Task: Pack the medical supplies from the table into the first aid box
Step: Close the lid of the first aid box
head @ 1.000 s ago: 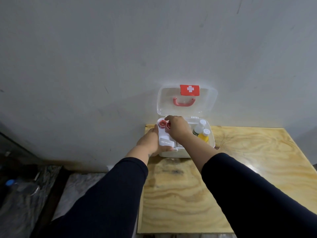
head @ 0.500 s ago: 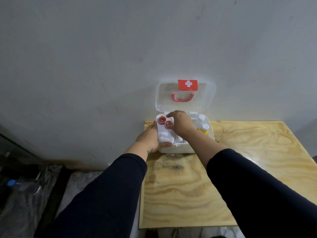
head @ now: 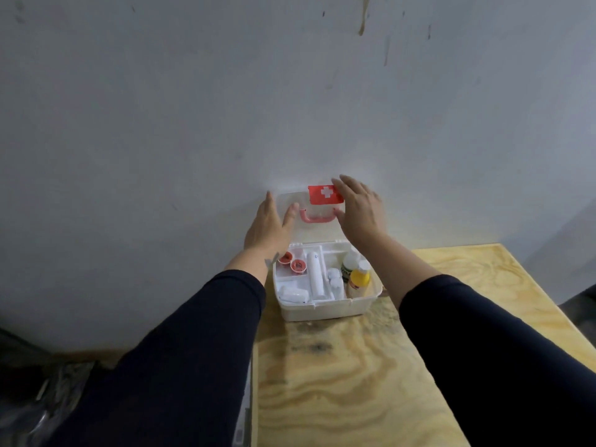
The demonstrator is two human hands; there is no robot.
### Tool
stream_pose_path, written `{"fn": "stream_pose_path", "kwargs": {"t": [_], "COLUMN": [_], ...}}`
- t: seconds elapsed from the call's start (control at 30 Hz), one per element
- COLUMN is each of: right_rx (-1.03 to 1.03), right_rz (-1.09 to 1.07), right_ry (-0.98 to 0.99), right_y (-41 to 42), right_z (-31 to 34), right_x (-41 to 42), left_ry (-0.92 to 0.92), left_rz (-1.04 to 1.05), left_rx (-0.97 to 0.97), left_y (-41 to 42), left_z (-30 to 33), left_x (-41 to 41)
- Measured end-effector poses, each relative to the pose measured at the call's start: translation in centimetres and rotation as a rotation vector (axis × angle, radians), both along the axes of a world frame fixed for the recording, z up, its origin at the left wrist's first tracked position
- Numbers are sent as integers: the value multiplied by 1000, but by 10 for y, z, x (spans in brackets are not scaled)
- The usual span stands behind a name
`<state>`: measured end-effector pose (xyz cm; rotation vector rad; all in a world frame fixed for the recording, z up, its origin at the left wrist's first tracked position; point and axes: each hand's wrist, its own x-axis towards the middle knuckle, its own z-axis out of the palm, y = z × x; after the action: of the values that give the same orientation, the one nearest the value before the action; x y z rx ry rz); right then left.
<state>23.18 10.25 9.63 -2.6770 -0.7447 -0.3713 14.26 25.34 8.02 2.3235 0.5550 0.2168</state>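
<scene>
The white first aid box [head: 322, 312] stands at the back left corner of the wooden table, its clear lid [head: 317, 232] upright against the wall with a red cross label [head: 324, 195] and a pink handle [head: 317, 217]. Inside lie two small red-capped items [head: 292, 262], a white tube [head: 314, 275], a white roll [head: 293, 295], a white-capped bottle [head: 350, 264] and a yellow bottle [head: 358, 280]. My left hand [head: 269, 225] is at the lid's left edge, fingers spread. My right hand [head: 359, 209] lies flat on the lid's right side, partly over the label.
The plywood table [head: 354, 382] runs toward me and to the right; its left edge falls just left of the box. A grey wall [head: 290, 91] rises right behind the lid. Dark clutter [head: 38, 398] lies on the floor at the lower left.
Both hands have left the box's tray and risen to the upright lid, one on each side. The two red-capped items now lie uncovered in the tray.
</scene>
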Motion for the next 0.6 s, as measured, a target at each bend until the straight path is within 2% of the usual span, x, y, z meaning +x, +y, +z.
{"fn": "stream_pose_path", "kwargs": {"t": [0.17,0.33,0.6], "right_rx": [-19,-9,-174], "right_rz": [33,103,142], "right_ry": [-93,-249,-224], "right_y": [-6,-37,-83], "right_z": [-2,-17,-65], "right_x": [-9,-48,-105], "left_ry": [-19,-39,83], "left_rz": [10,11,-42], "left_rx": [39,172,325], "left_y": [-5,-29,-63], "left_z": [-3,-6,-54], "left_x": [-13,-47,-101]}}
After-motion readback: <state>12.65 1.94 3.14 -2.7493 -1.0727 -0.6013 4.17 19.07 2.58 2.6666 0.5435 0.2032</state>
